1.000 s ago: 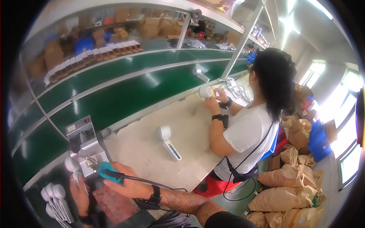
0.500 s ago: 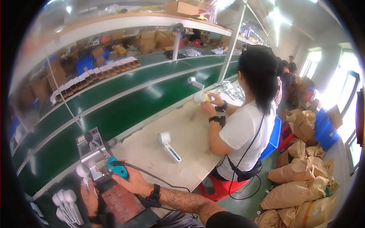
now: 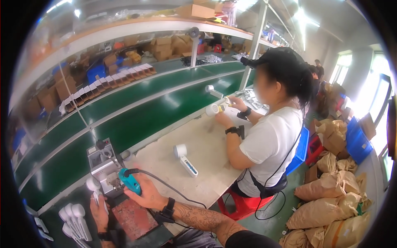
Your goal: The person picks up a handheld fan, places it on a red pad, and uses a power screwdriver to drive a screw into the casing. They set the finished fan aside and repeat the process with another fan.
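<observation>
At lower left, the right hand (image 3: 147, 193) grips a teal tool (image 3: 130, 182); a slip might scuff the white device (image 3: 94, 184) the left hand (image 3: 99, 214) clasps.

I'm standing in a factory workshop: a green belt (image 3: 136, 120) is stretching past a tabletop (image 3: 219, 149), boxes (image 3: 163, 46) are crowding beyond, sacks (image 3: 324, 208) are lining the floor (image 3: 269, 225).
</observation>
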